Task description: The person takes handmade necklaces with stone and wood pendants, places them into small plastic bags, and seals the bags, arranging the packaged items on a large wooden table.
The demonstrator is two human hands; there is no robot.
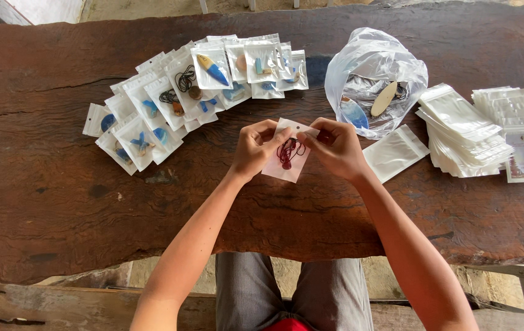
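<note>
Pouch [287, 153] with red cord pinched between left hand [254, 149] and right hand [337, 148] — fingertips gripping its top edge

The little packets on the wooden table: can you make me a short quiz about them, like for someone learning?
1. True or false: both hands hold one small white pouch with a dark red cord inside.
2. What lies nearest the right hand? A) a flat empty pouch B) a mug C) scissors
3. On which side of the table do the filled pouches fan out?

Key
1. True: the left hand and right hand pinch its top edge.
2. A.
3. The person's left; the clear plastic bag and the stack of empty pouches lie on the right.
</note>
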